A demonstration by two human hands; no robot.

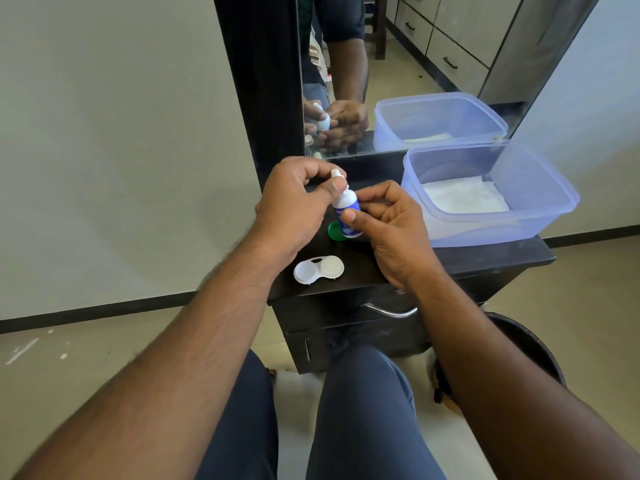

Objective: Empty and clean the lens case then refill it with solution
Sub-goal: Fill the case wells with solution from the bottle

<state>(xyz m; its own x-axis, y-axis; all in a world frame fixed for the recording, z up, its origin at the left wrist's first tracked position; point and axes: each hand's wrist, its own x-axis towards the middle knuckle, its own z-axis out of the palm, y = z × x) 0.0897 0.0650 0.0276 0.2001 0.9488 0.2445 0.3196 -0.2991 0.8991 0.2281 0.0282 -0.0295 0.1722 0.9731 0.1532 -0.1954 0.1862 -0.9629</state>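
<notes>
A small white solution bottle with a blue label point(346, 209) is held tilted above the black dresser top point(485, 258). My right hand point(388, 230) grips its body between thumb and fingers. My left hand point(294, 202) pinches the white cap point(336, 174) at the bottle's tip. The white lens case point(318, 269) lies with both wells uncovered near the dresser's front left corner, below my hands. A green lid point(335, 232) lies on the top just behind the bottle, partly hidden by it.
A clear bluish plastic tub point(540, 216) with white tissue inside point(464, 197) stands at the right of the dresser. A mirror point(415, 64) rises behind it. A drawer handle point(388, 310) sits below; a dark bin point(533, 348) stands on the floor at right.
</notes>
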